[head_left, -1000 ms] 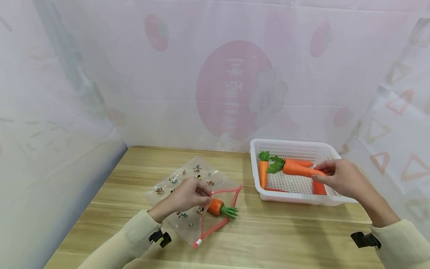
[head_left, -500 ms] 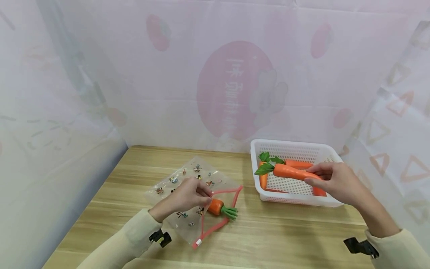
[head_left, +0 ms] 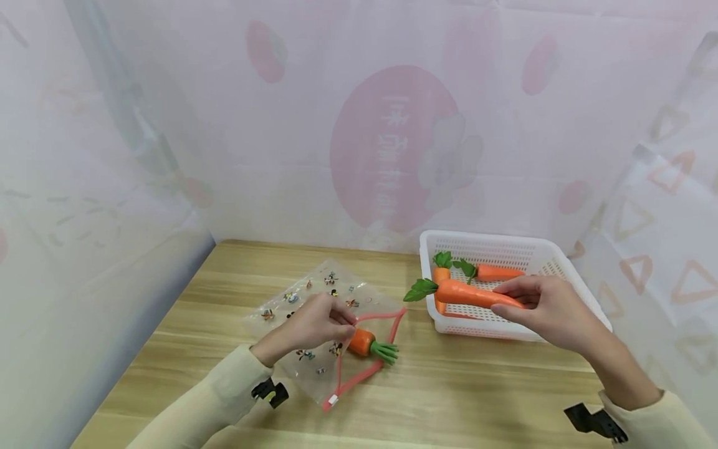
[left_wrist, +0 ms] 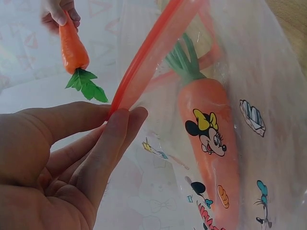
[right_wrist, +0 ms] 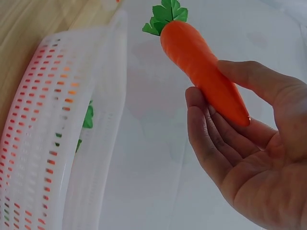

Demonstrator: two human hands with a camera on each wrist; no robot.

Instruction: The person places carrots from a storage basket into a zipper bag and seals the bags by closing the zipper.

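My left hand point(head_left: 316, 324) pinches the red-edged mouth of a clear zip bag point(left_wrist: 259, 62) printed with cartoon figures. Inside the bag lies a carrot point(left_wrist: 211, 124), its stubby green stalks point(head_left: 384, 352) at the parted opening. My right hand point(head_left: 552, 308) grips another carrot point(head_left: 468, 294) by its narrow end, between thumb and fingers. That carrot's leafy top point(head_left: 421, 289) points left, past the near left rim of a white basket point(head_left: 513, 237). In the right wrist view the tapered tip shows between thumb and palm.
Several more carrots lie in the basket, among them one with its leafy top point(head_left: 443, 260) upright at the left side and one point(head_left: 499, 273) along the back. A white zip slider point(head_left: 333, 400) sits at the bag's near corner. Printed cloth walls point(head_left: 269, 156) enclose the wooden table point(head_left: 449, 399).
My right hand has moved left and toward me with its carrot, from over the basket's middle to its near left rim. The left hand and the bag have stayed in place.
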